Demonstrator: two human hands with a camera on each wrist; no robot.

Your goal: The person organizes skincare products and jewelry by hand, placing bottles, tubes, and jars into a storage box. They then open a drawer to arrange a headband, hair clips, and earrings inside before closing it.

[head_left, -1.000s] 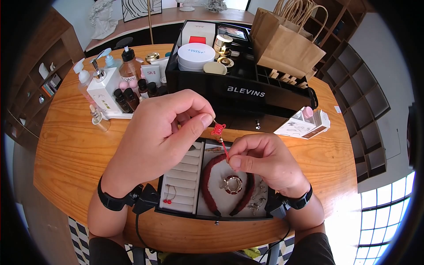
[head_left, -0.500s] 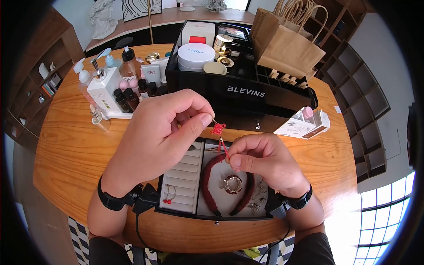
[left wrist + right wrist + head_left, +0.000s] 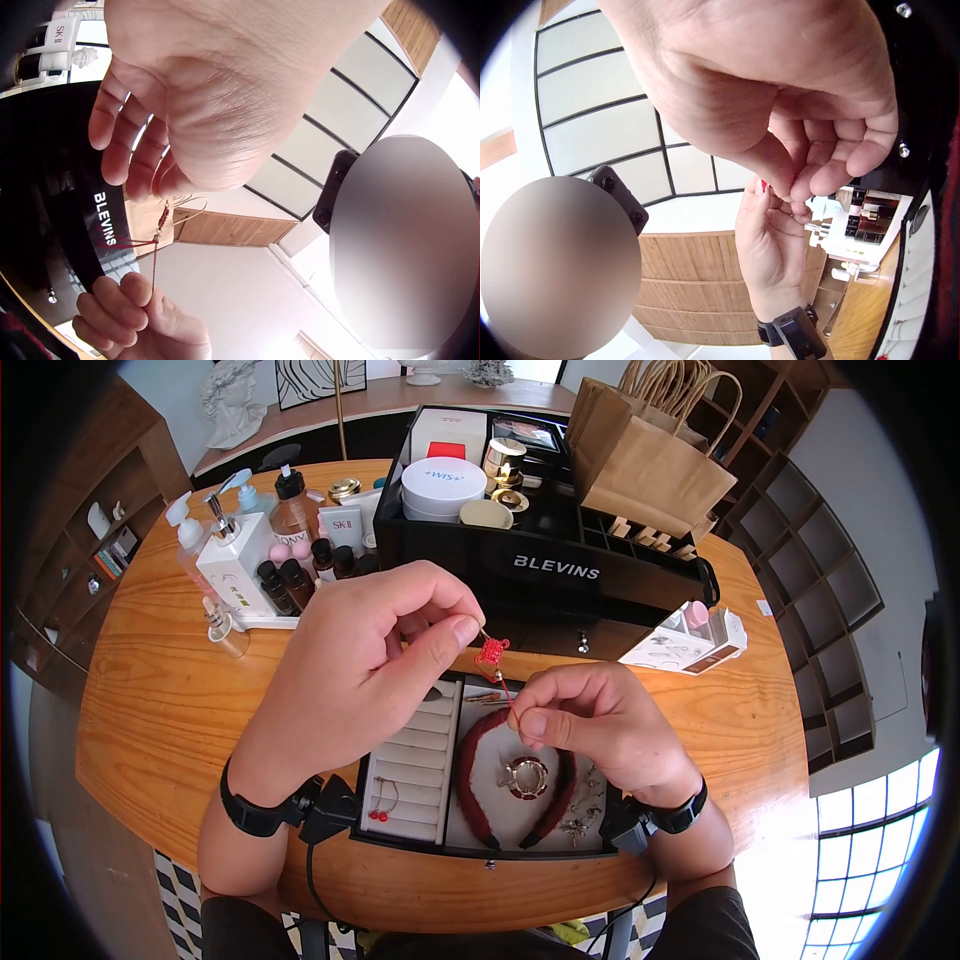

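Observation:
My left hand [image 3: 365,650] pinches a thin loop at the top of a small red Chinese knot tassel [image 3: 491,652] between thumb and forefinger. A gold-coloured bead sits below the knot. Lower and to the right, my right hand [image 3: 605,730] pinches one thin red strand of the tassel and holds it taut. In the left wrist view the other red strands [image 3: 124,244] stick out sideways, loose from the right hand [image 3: 112,319]. Under both hands lies a jewellery drawer [image 3: 415,843] with a dark red headband [image 3: 472,785] and a round gold-and-red ornament [image 3: 513,780].
Behind the hands stands a black BLEVINS case [image 3: 480,560] carrying jars, with paper bags [image 3: 650,470] on it. Bottles [image 3: 290,585] and a white pump dispenser [image 3: 240,565] are at the left. A red-beaded earring [image 3: 380,815] lies on the ring rolls. A white box [image 3: 680,645] is at the right.
The tassel strands have parted: the thicker bundle at the right fingertips is now a single thin strand, with others off to its left. Both hands have hardly moved.

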